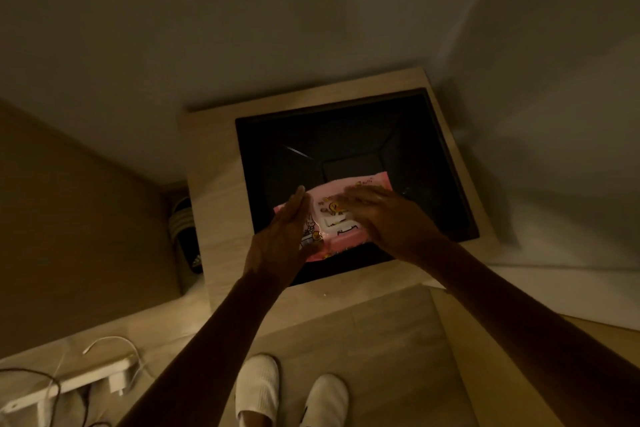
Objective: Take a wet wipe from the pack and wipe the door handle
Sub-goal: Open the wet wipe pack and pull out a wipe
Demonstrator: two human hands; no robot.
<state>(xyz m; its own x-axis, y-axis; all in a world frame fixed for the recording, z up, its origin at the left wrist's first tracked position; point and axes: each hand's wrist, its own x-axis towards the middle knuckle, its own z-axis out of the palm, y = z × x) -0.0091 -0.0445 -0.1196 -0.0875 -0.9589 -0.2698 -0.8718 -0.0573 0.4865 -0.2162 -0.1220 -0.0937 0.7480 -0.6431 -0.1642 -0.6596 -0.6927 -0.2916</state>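
A pink wet wipe pack with cartoon prints lies flat over the front part of a black square tray. My left hand rests against the pack's left end, fingers straight and together. My right hand lies flat on the pack's right half, fingers spread and blurred. The pack's white lid flap shows between the two hands. No loose wipe is in view. No door handle is in view.
The black tray sits sunk in a low wooden stand against a white wall. Dark sandals stand left of the stand. A white power strip with cables lies on the floor at lower left. My white slippers are below.
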